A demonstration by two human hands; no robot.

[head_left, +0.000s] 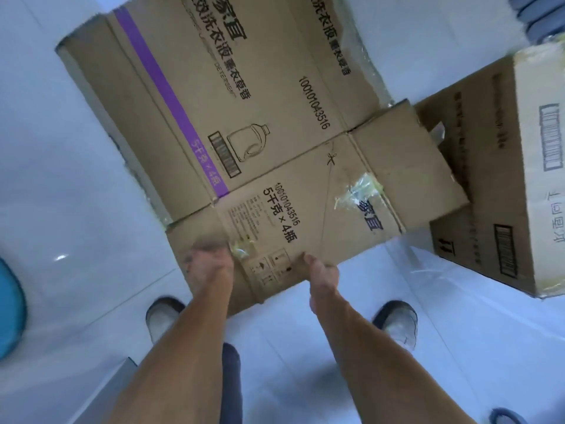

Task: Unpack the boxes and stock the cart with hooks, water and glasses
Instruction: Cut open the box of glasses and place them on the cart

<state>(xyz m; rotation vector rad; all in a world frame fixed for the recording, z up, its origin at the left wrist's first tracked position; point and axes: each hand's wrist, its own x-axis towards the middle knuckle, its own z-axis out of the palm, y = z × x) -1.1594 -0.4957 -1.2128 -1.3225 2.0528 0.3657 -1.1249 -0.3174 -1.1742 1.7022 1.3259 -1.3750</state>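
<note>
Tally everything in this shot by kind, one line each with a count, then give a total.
Cardboard boxes: 2, the flattened box with a purple stripe and a second box to the right
Hands: 2, the left hand and right hand, both gripping the flattened box's flap
Shoes: 2, left and right
Total: 6

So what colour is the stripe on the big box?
Purple. The stripe runs along the big flattened cardboard box, clearest in the head view.

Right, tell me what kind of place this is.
Probably an indoor storage or utility area: glossy white tiled floor, a flattened brown cardboard detergent carton held by both hands, and a second brown cardboard box beside it.
</note>
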